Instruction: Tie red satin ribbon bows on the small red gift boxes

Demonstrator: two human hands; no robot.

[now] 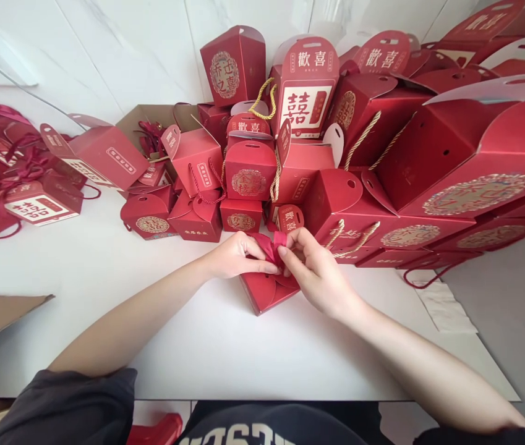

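Observation:
A small red gift box [269,293] sits on the white table in front of me, its top flaps folded over. Just above its top, a dark pink ribbon [279,239] is bunched between my hands. My left hand [239,256] pinches the ribbon from the left, thumb stretched toward the middle. From the right, my right hand [311,266] grips a loop of the same ribbon between thumb and fingers. The fingers partly cover the ribbon and the top of the box, so the shape of the knot is hidden.
Many red gift boxes [250,173] are stacked along the wall behind. More ribboned boxes [42,198] lie at the left. An open cardboard carton [136,117] stands at the back. A cardboard flap [2,312] juts in at left; white tissues [445,306] lie at right.

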